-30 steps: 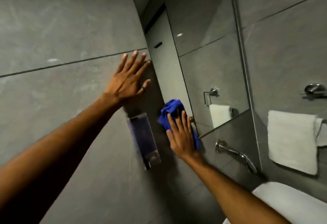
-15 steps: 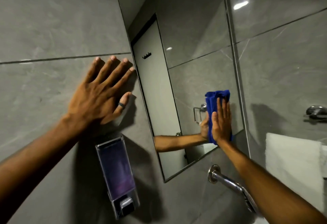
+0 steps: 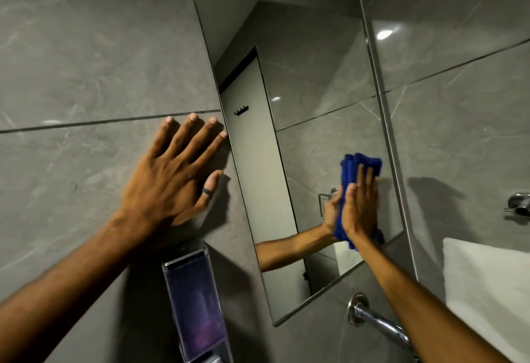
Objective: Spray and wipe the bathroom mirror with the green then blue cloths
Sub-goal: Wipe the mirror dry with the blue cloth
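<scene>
Two bare hands show in the head view, with one blue cloth (image 3: 350, 190), one mirror (image 3: 301, 98), one soap dispenser (image 3: 196, 308), one chrome tap (image 3: 375, 321) and one white towel (image 3: 487, 279). No green cloth can be seen.

Left hand (image 3: 172, 179) lies flat on the grey tiled wall (image 3: 86, 61), fingers spread wide and holding nothing, its fingertips just beside the mirror's left edge; a dark ring (image 3: 207, 192) sits on the thumb.

Right hand (image 3: 360, 205) is flat and open, palm pushing the bunched blue cloth against the glass low on the mirror's right side, near the right edge. The cloth is pinned under the palm and fingers rather than clenched; it sticks out above the fingertips and a little below the wrist. Its long axis runs up and down the glass, in line with the fingers. The mirror doubles the hand and forearm.

Below the left hand hangs the dispenser; the tap juts out under the mirror, and the towel hangs far right.
</scene>
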Tool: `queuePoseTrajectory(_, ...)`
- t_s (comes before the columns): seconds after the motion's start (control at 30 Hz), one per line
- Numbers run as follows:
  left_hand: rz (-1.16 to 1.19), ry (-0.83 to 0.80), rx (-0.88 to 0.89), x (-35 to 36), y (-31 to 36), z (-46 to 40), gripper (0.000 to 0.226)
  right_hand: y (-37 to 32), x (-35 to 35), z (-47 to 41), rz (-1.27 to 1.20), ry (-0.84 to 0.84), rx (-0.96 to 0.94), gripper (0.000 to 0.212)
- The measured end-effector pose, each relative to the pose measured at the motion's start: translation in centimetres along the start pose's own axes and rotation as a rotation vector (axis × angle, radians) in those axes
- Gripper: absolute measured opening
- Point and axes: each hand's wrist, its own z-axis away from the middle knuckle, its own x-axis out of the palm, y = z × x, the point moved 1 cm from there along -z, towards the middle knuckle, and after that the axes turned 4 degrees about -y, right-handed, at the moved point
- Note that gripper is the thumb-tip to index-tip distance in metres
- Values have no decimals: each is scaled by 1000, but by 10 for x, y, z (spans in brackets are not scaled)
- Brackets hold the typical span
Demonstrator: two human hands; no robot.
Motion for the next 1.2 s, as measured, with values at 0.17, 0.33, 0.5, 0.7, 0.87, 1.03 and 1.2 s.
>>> queuePoseTrajectory(0.17, 37, -48, -5, -7, 0, 1, 71, -119, 25, 59, 143, -60, -294, 58)
queuePoseTrajectory(0.33, 66, -83, -6, -11, -5, 0, 69, -188, 55, 116, 214, -166, -546, 59)
queuePoseTrajectory(0.5, 77, -62, -73, -28, -36, -29, 68, -180, 49, 93, 195, -195, -673, 57)
queuePoseTrajectory(0.7, 23, -64, -64, -30, -42, -41, 70, -137, 24, 13, 158, -83, -473, 60)
queuePoseTrajectory(0.87, -1, -42, -69, -28, -42, -42, 69, -68, -6, -64, 92, -123, -343, 61)
queuePoseTrajectory(1.03, -33, -20, -79, -24, -42, -43, 69, 8, -29, -105, 87, -20, -109, 66)
queuePoseTrajectory(1.2, -39, -8, -74, -23, -42, -44, 69, -13, -27, -124, 100, 31, -13, 63)
